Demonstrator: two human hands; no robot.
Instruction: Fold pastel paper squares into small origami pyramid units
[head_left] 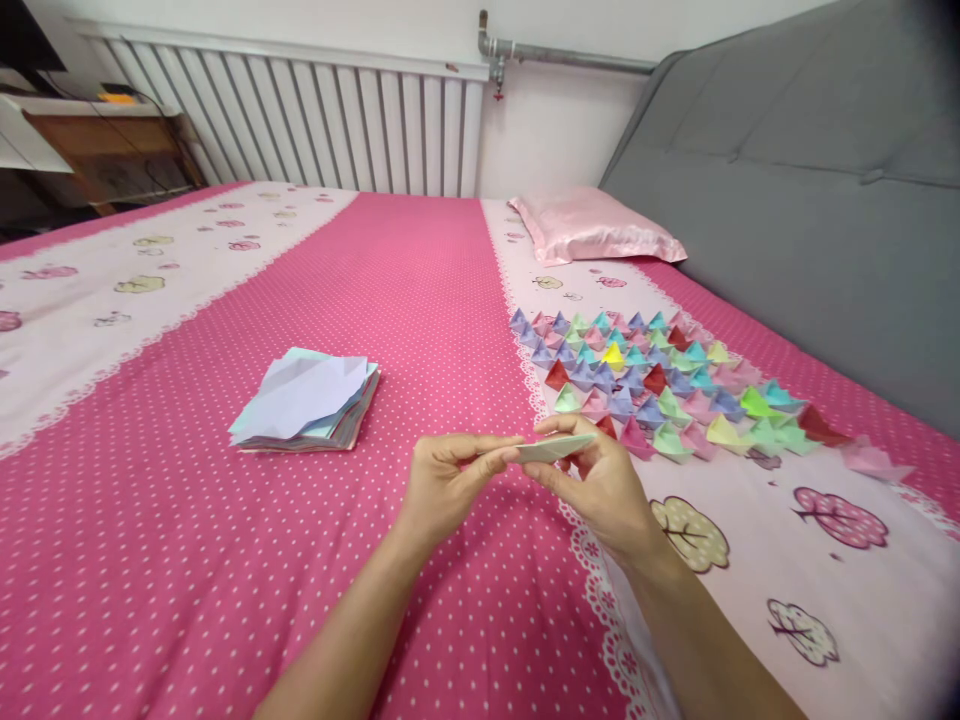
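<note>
Both my hands hold one pale folded paper piece (553, 448) above the pink dotted bedspread (225, 540). My left hand (448, 488) pinches its left end with thumb and fingers. My right hand (600, 482) grips its right part, fingers curled around it. The paper is flat and seen nearly edge-on. To the left lies a stack of coloured paper squares (307, 402) with a creased white sheet on top. Behind my right hand, rows of several small folded paper boats (660, 385) in many colours lie on the bed.
A pink satin pillow (592, 226) lies at the head of the bed beside a grey padded headboard (810, 190). A white radiator (315, 115) runs along the far wall. A wooden shelf (105, 150) stands at the far left.
</note>
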